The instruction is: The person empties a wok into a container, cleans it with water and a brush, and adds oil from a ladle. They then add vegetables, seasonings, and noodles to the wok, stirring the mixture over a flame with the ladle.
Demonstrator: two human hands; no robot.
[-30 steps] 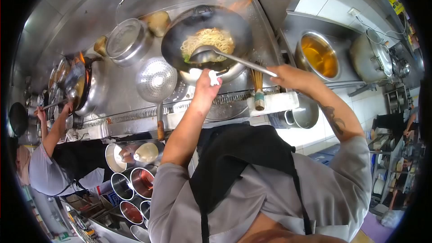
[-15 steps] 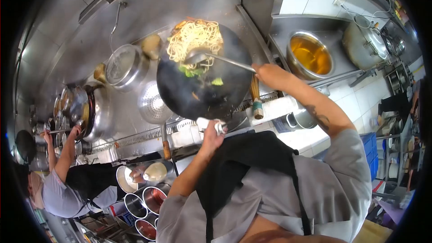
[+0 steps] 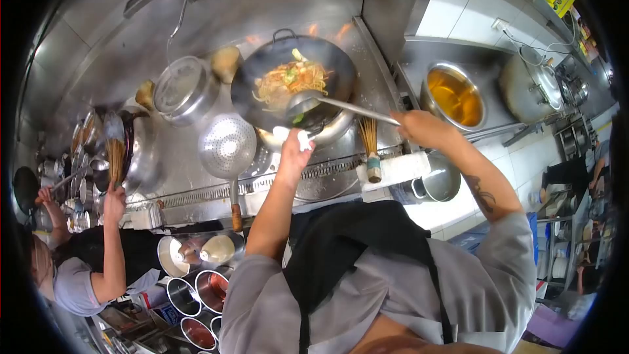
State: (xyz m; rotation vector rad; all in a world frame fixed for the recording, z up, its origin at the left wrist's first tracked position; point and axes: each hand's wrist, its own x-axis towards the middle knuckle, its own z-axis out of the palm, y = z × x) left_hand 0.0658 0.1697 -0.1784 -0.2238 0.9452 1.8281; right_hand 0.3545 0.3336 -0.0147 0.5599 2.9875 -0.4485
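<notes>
A black wok [image 3: 246, 95] sits over the burner, with noodles [image 3: 275, 88], greens and other bits heaped in its middle. My left hand [image 3: 295, 151] is closed around a white cloth [image 3: 283, 134] at the wok's near rim; the handle beneath is mostly hidden. In my right hand [image 3: 422, 128] is the shaft of a metal ladle [image 3: 357, 109], its bowl down in the wok beside the noodles. Flames show behind the wok's far edge. Just left of the wok lies a perforated skimmer [image 3: 227, 146] with a wooden handle.
A lidded steel pot [image 3: 187, 88] stands left of the wok. To the right are a bamboo brush [image 3: 370, 151], a steel bowl of yellow oil [image 3: 455, 95] and a large pot [image 3: 527, 85]. Sauce containers [image 3: 211, 288] sit below left. A co-worker [image 3: 82, 282] holds a brush at left.
The wok has tipped back from facing me to lying flatter, and the noodles have turned over, showing browner. My left hand has moved up and left. The co-worker now holds a brush.
</notes>
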